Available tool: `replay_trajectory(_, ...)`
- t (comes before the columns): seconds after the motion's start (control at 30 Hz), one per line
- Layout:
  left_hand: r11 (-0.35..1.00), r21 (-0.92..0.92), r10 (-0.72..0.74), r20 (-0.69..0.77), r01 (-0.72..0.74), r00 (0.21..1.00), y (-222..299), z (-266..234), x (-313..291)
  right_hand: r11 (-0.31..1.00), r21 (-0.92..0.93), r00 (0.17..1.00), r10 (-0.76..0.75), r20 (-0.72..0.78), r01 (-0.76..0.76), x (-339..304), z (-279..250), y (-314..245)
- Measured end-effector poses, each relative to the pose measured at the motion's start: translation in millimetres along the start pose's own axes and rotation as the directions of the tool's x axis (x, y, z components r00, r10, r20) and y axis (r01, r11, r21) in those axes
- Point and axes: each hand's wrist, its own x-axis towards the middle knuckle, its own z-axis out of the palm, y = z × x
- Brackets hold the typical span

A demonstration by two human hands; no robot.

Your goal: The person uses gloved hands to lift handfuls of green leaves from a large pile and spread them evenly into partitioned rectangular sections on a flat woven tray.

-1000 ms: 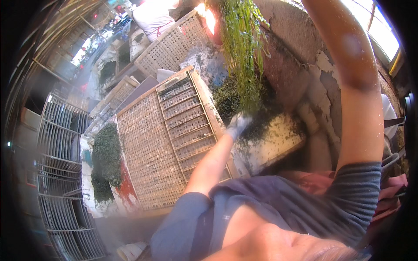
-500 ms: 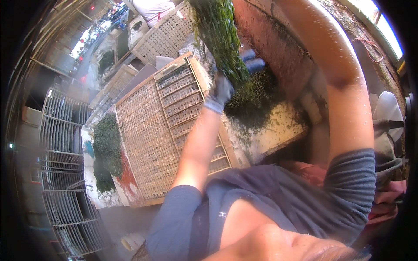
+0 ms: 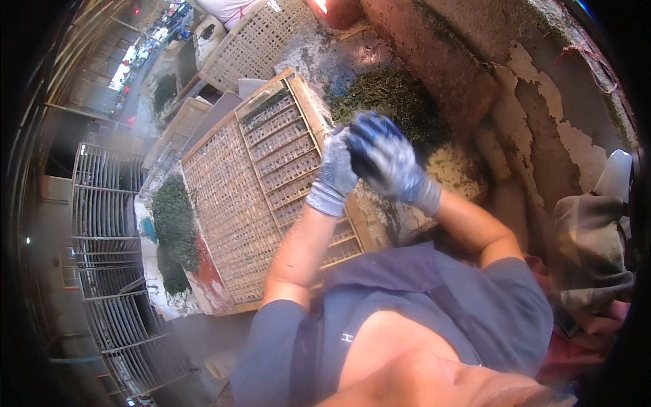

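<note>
In grey and blue work gloves, my left hand point(image 3: 335, 173) and my right hand point(image 3: 393, 159) are brought together beside the right edge of a slatted bamboo tray point(image 3: 227, 217). The right hand's blue fingers curl over toward the left hand, and both look closed. A dark patch shows between the palms; blur hides whether it is a clump or just glove. Just beyond the hands lies a pile of dark green, stringy leafy stuff point(image 3: 400, 98). A ladder-like bamboo frame point(image 3: 288, 146) covers the tray's right part.
More green stuff point(image 3: 175, 227) lies on a pale surface left of the tray. A rack of metal bars point(image 3: 112, 224) stands farther left. Another woven bamboo panel point(image 3: 254, 51) leans at the back. A rough reddish wall point(image 3: 434, 64) bounds the right. Cloths point(image 3: 590, 254) hang at the far right.
My right arm has come down from high up to meet the left hand. The long green strands that hung above the pile are no longer raised in view.
</note>
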Motion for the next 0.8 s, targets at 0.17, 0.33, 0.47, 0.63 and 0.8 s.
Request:
replay_trajectory(0.17,0.994,0.113,0.03,-0.211,-0.006,0.977,55,11,4,0.87,-0.02,0.506,0.304,0.807,-0.492,-75,47,49)
replay_trajectory(0.33,0.994,-0.073,-0.094,-0.18,0.082,0.979,83,31,3,0.996,-0.067,0.944,-0.04,0.327,0.066,-21,42,39)
replay_trajectory(0.47,0.983,0.18,0.044,-0.105,-0.025,0.994,126,49,3,0.638,-0.628,0.887,-0.221,0.405,0.445,-16,58,71)
replay_trajectory(0.63,0.104,0.865,0.278,0.449,-0.492,0.849,182,49,22,0.958,-0.28,0.85,0.197,0.488,-0.061,-20,88,73)
replay_trajectory(0.8,0.682,0.67,0.062,0.344,-0.292,0.937,255,66,47,0.959,-0.26,0.913,0.202,0.353,-0.112,-73,111,68)
